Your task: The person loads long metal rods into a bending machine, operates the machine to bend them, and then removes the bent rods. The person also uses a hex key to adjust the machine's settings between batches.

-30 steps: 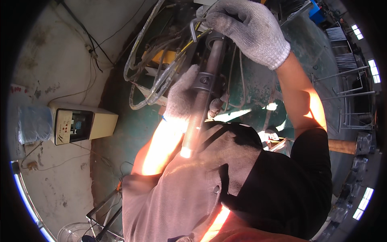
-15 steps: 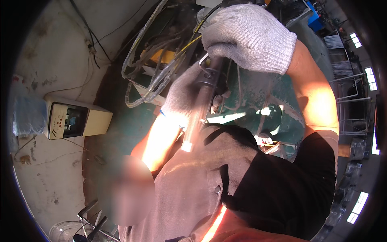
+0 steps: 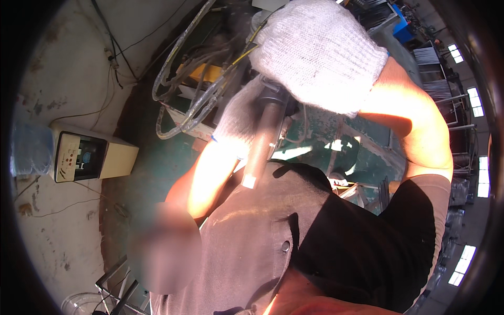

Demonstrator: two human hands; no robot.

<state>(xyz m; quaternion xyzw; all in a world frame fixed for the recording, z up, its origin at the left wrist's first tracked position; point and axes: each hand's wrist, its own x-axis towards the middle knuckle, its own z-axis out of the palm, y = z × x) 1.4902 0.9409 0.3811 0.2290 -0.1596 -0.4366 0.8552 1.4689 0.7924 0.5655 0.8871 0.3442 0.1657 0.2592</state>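
The rod (image 3: 260, 137) was held in front of the chest, its threaded length slanted from the collar (image 3: 273, 98) down toward the shirt (image 3: 247, 226), with its lower end brightly lit by the sun. It was gripped at the collar by the left hand (image 3: 237, 114); the glove was wrapped around from one side, and fingertips were glimpsed past the other. The right hand (image 3: 320, 59), gloved too, was curled over the rod's upper part with its back turned up; its fingers were hidden underneath, so whether anything was gripped there could not be told (a scrap of dark metal was barely seen at the glove's edge). Beside the left hand, clear hoses (image 3: 173, 121) were looped, and a yellow thing (image 3: 207, 72) was partly covered by them. A beige dispenser (image 3: 119, 157) was placed well apart on the left, by a stained wall (image 3: 58, 220), and a bluish bottle (image 3: 32, 148) was set against it. A fan (image 3: 79, 302) was cut off by the dark rim at lower left.
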